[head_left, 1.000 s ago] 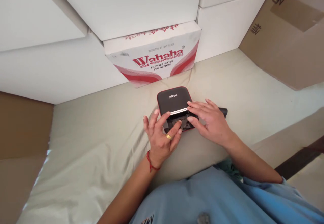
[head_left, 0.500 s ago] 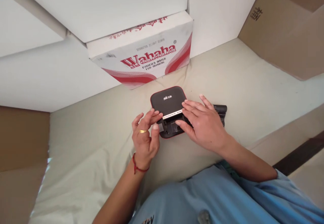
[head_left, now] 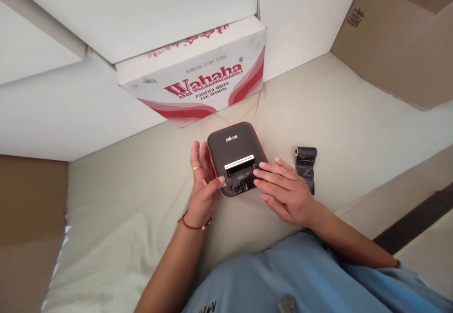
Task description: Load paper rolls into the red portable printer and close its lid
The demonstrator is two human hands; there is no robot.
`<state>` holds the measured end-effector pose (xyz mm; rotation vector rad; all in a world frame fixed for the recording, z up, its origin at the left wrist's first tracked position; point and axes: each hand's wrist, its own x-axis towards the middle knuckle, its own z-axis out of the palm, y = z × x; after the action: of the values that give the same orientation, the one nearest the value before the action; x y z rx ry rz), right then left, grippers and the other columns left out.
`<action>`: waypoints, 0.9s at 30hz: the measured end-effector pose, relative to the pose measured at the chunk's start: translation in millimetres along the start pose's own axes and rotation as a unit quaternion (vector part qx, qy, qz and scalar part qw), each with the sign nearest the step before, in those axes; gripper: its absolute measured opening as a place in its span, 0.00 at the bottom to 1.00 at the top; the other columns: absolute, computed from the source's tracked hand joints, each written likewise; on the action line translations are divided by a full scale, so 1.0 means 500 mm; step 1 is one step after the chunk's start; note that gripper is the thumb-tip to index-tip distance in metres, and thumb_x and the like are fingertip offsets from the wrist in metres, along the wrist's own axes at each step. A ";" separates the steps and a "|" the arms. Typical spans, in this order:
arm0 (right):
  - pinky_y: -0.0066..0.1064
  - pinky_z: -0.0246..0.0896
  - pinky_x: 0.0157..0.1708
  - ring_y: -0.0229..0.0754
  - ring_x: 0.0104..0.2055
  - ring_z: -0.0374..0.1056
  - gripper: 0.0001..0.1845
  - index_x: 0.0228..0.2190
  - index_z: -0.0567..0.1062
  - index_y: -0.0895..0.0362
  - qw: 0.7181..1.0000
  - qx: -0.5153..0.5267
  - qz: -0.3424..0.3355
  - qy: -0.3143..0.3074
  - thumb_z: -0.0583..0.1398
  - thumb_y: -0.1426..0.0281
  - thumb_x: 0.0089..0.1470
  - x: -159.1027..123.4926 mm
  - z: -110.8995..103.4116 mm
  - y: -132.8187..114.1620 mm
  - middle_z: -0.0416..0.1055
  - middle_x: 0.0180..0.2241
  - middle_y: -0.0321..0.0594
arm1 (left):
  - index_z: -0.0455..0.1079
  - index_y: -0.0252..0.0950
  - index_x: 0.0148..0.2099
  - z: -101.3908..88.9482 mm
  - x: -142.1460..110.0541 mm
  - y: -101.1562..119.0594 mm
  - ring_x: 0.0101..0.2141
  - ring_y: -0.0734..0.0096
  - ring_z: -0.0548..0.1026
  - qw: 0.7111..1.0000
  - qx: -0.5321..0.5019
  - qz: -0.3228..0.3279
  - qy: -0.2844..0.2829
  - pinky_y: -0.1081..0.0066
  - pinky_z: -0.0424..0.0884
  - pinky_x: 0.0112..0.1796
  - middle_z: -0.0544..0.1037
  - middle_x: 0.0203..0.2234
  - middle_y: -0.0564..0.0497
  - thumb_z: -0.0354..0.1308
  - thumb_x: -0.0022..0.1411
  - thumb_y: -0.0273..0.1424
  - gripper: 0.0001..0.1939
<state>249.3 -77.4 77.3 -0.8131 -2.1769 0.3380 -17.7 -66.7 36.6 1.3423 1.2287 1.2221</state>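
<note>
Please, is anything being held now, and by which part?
The left hand seems to hold the black device by its left edge, thumb on top, fingers alongside. The right hand only rests its fingertips on the right part.

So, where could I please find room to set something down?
Bare cloth lies between the left hand and left carton, and between the black roll and right carton. The device is crowded by that hand and the right hand.

From here I read "Wahaha", "PURIFIED WATER FOR DRINKING" on the red-and-white box (head_left: 198, 75), "FEIE" on the black machine (head_left: 233, 151), and one Chinese letter on the brown box (head_left: 396, 44).
</note>
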 end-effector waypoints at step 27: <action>0.41 0.76 0.41 0.57 0.42 0.84 0.14 0.39 0.87 0.60 0.903 -0.223 0.134 -0.342 0.60 0.72 0.69 0.323 0.086 0.017 0.86 0.35 0.57 | 0.46 0.58 0.81 0.028 -0.003 -0.069 0.79 0.48 0.58 0.994 -0.105 0.028 0.013 0.48 0.67 0.73 0.52 0.82 0.42 0.66 0.65 0.62 0.53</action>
<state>140.4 34.8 137.7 -1.4227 -2.8577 0.2899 -6.9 -65.2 0.8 1.2162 1.0544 1.3710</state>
